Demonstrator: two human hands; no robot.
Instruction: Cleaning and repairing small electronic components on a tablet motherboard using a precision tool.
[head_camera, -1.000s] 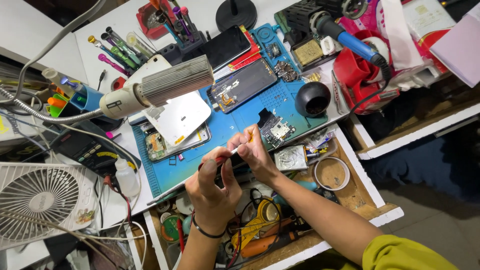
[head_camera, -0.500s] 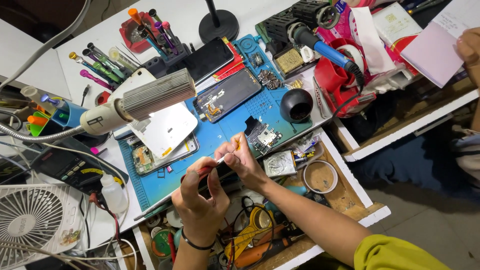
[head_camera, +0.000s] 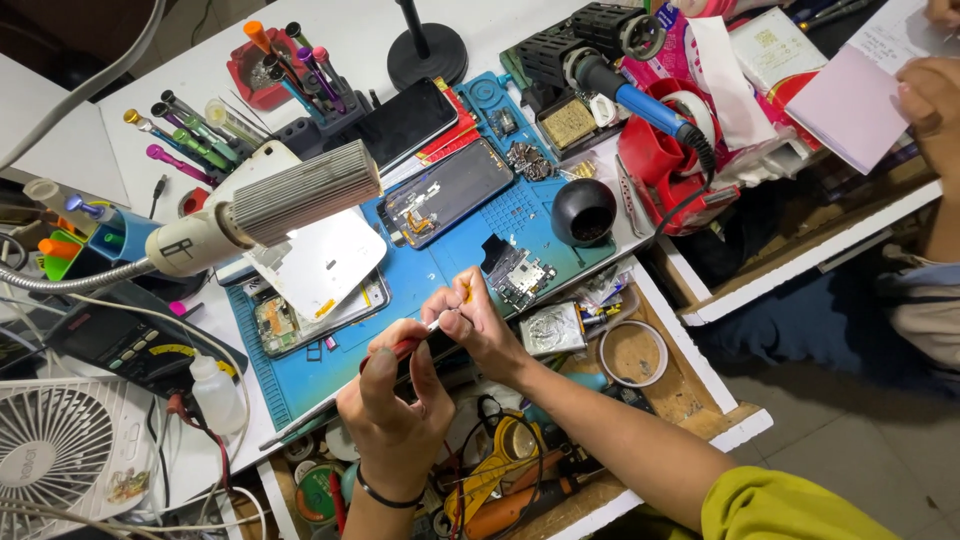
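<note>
A dark phone screen (head_camera: 405, 122) lies face up near the top of my blue mat (head_camera: 300, 375), just beside the red tool holder (head_camera: 262, 68). Far left, a black meter (head_camera: 125, 345) shows yellow label markings. Top right, white printed packages (head_camera: 775, 45) sit beside a pink paper pad (head_camera: 850, 105).

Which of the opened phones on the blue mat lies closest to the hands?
The one under the white back cover, at the mat's left: its exposed board sits just left of the left hand. The dark one lies farther up, nearer the tool holders.
</note>
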